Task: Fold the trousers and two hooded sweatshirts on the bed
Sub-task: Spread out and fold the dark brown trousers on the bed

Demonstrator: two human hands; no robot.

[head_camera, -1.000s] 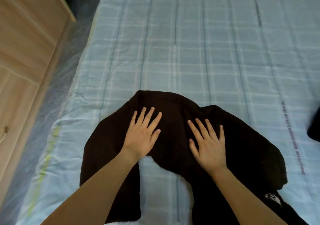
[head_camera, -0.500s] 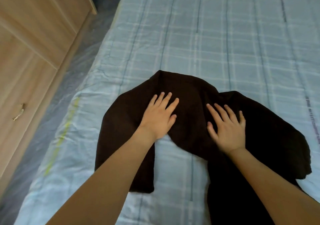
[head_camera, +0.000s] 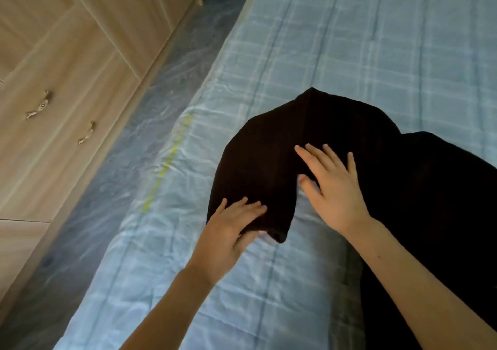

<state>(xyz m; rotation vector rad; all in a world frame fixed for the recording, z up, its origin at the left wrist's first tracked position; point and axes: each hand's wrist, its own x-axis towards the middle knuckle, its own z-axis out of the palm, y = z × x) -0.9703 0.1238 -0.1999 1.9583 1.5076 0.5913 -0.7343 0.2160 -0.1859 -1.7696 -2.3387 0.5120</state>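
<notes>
Now left grip (head_camera: 228, 232) pinches the black garment (head_camera: 408, 185); right grip (head_camera: 336, 193), released, lies flat on it

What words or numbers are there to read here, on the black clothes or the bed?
None can be read. The black garment shows no label or logo, the checked bed cover has only lines, and the yellow stripe by its edge is too blurred to tell.

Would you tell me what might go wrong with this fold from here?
1. The black fabric garment lies near the left edge of the blue checked bed; the part the left hand grips may slide off.
2. Only the right hand pins it, so cloth beside it may bunch.
</notes>
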